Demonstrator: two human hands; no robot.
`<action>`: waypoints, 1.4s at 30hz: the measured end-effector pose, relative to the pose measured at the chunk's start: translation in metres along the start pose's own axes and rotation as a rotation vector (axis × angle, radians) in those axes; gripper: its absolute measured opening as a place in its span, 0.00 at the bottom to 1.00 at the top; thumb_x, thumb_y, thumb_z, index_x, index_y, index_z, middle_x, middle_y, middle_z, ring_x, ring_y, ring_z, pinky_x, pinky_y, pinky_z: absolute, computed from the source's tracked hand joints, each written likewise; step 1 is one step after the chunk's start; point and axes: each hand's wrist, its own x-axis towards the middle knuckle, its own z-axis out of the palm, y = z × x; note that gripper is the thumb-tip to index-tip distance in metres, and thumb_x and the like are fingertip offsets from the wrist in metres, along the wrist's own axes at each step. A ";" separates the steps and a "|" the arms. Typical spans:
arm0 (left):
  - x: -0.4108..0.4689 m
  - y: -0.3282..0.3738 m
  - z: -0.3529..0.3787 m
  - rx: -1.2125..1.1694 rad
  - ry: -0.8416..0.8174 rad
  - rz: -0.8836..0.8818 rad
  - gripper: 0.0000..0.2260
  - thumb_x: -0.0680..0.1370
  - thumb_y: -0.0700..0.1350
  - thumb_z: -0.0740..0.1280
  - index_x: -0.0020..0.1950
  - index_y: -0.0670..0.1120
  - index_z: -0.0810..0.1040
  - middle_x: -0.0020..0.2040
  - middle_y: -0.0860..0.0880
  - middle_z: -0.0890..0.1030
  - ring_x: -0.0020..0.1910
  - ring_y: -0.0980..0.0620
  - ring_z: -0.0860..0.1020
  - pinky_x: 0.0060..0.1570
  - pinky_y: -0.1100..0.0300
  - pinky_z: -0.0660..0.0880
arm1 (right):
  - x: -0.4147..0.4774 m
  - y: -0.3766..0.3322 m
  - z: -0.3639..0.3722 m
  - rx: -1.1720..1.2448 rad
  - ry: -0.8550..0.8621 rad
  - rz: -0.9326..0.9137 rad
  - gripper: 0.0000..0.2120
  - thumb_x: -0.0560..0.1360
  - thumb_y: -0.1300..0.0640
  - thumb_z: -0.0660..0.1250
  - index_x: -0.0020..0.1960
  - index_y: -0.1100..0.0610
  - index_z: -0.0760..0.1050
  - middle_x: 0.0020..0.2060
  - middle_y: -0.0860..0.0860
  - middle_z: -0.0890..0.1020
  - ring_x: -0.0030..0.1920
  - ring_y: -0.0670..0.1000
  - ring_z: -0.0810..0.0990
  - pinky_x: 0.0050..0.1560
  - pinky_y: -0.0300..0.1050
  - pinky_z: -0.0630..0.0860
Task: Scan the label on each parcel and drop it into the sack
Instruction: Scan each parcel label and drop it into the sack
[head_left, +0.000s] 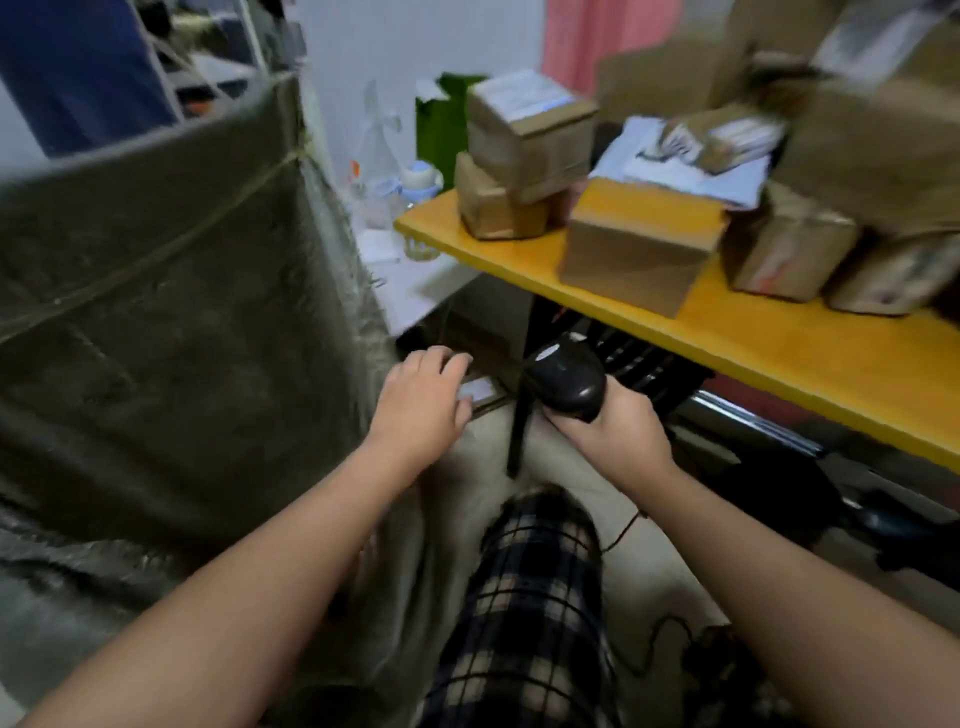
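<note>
Curled fingers of the right hand (613, 431) clasp a black scanner (566, 376) just above a plaid-trousered leg (530, 597). Beside it, the left hand (421, 400) lies with fingers spread on a flat brown parcel (485, 397) low under the table's edge, its white label (477, 387) facing up. A grey-green sack (156, 312) stands at the left. Beyond, the yellow table (779, 343) carries more cardboard parcels (634, 249), 2 of them stacked (524, 135) at its far corner.
</note>
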 end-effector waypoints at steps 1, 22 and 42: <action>0.006 0.013 -0.010 -0.005 0.018 0.024 0.21 0.77 0.50 0.64 0.69 0.45 0.70 0.63 0.44 0.73 0.61 0.42 0.72 0.58 0.48 0.69 | -0.006 -0.001 -0.015 0.037 0.027 -0.009 0.23 0.70 0.44 0.74 0.60 0.53 0.76 0.51 0.52 0.84 0.54 0.54 0.81 0.51 0.48 0.78; 0.199 0.256 -0.106 -0.342 0.126 0.341 0.22 0.80 0.53 0.62 0.71 0.45 0.67 0.68 0.43 0.68 0.67 0.42 0.67 0.65 0.48 0.66 | 0.040 0.040 -0.281 0.634 0.641 0.138 0.12 0.72 0.54 0.73 0.49 0.42 0.73 0.47 0.42 0.79 0.54 0.47 0.77 0.59 0.48 0.74; 0.254 0.271 -0.103 -1.072 0.110 0.046 0.17 0.75 0.55 0.67 0.60 0.49 0.73 0.61 0.47 0.71 0.57 0.49 0.74 0.60 0.51 0.72 | 0.054 0.060 -0.295 1.289 0.579 0.212 0.13 0.74 0.55 0.71 0.58 0.54 0.77 0.58 0.55 0.81 0.60 0.55 0.80 0.59 0.58 0.77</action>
